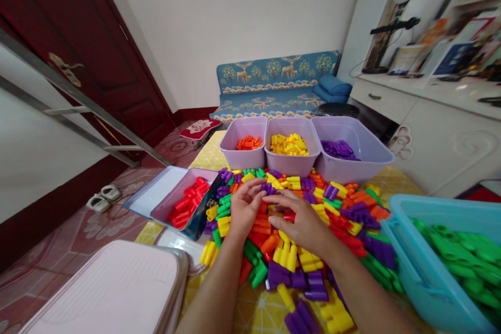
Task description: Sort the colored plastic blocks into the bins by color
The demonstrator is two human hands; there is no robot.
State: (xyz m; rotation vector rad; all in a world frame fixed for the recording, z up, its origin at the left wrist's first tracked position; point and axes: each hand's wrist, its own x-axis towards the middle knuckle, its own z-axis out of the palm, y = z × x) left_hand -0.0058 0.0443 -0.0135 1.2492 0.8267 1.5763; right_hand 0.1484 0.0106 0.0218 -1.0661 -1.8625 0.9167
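Over the heap of plastic bullet-shaped building blocks (pixel 287 255), my two hands are close together. At the fingertips of my left hand (pixel 245 207) is a purple building block (pixel 268 188), pinched between thumb and fingers. My right hand (pixel 303 217) comes in from the other side, its fingers stretched toward that block and its thumb apart; nothing shows in its grasp. Whether its fingertips touch the purple block I cannot tell. Yellow, orange, red, green and purple blocks lie loose below and around both hands, many stuck together in small rows.
Behind the heap stand three lilac bins (pixel 291 164) holding orange, yellow and purple blocks. A box (pixel 164 211) with red blocks is at left, a turquoise tub (pixel 420 255) with green blocks at right. Pale lids (pixel 109 292) are stacked front left. A metal ladder (pixel 90 102) leans at left.
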